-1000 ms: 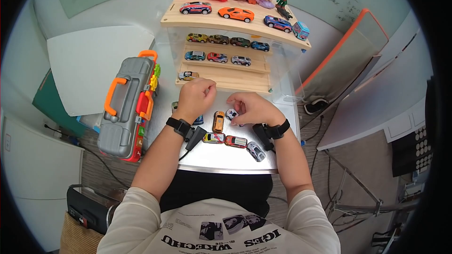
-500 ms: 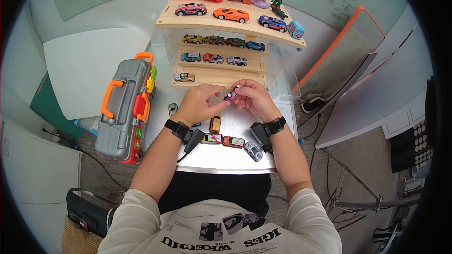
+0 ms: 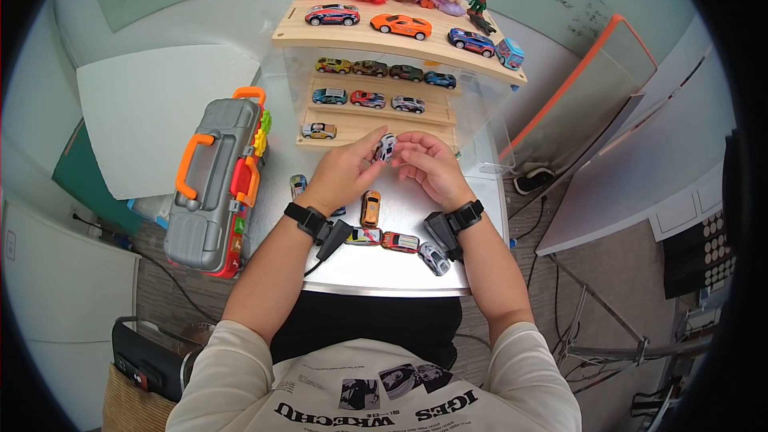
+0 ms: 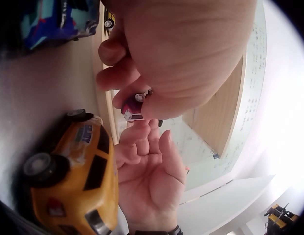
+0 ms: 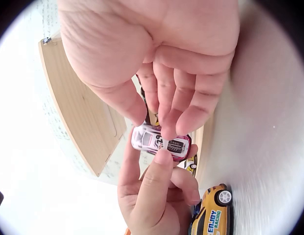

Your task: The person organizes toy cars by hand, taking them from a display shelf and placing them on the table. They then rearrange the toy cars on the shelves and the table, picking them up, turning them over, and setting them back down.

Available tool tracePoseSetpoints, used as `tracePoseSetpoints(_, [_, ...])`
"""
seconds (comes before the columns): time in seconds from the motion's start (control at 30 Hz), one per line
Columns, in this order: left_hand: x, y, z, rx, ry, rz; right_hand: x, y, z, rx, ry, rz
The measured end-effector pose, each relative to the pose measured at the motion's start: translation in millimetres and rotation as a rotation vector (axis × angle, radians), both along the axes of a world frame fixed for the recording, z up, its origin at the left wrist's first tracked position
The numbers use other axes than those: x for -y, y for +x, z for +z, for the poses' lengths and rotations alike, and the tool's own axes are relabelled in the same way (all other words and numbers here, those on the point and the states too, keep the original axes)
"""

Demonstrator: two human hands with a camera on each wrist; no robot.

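Observation:
In the head view my left hand (image 3: 341, 178) pinches a small white toy car (image 3: 385, 148) between thumb and fingers, above the table. My right hand (image 3: 434, 171) is just to its right, palm turned inward and fingers loosely bent. Seen in the right wrist view, the car (image 5: 160, 142) has black marks and a pink end; the left thumb presses on it while fingertips of the right hand (image 5: 147, 49) reach its edge. A yellow-orange car (image 3: 370, 209) sits on the table below the hands, large in the left wrist view too (image 4: 83, 171).
A wooden shelf unit (image 3: 384, 142) with rows of toy cars stands behind the hands, dolls and larger cars on its top. To the left lies a grey toolbox (image 3: 210, 192) with orange handles. Several cars, including a red one (image 3: 400, 242), rest near the front edge.
The white car was lifted off the table by my right hand, brought up between both hands, and is now in my left hand's pinch. My right fingers have loosened from it.

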State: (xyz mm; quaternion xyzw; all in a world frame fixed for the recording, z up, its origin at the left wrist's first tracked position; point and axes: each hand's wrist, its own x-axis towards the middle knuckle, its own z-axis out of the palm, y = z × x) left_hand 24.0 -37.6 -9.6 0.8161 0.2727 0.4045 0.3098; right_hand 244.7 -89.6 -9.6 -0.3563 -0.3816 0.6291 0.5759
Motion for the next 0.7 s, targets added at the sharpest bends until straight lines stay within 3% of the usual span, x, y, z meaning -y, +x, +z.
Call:
tracePoseSetpoints(0.17, [1, -3, 8, -0.13, -0.08, -0.003, 2, -3, -2, 0.174, 0.023, 0.081])
tracePoseSetpoints(0.27, [-7, 1, -7, -0.076, 0.028, 0.068, 4, -4, 1, 0.287, -0.02, 0.098])
tracePoseSetpoints(0.47, [-16, 6, -20, -0.013, 0.122, 0.207, 4, -4, 1, 0.195, -0.018, 0.098])
tracePoseSetpoints(0.53, [-15, 3, -13, -0.106, -0.048, 0.218, 3, -4, 3, 0.168, -0.016, 0.107])
tracePoseSetpoints(0.7, [-19, 4, -18, -0.121, -0.077, 0.274, 0, -4, -2, 0.089, 0.002, 0.116])
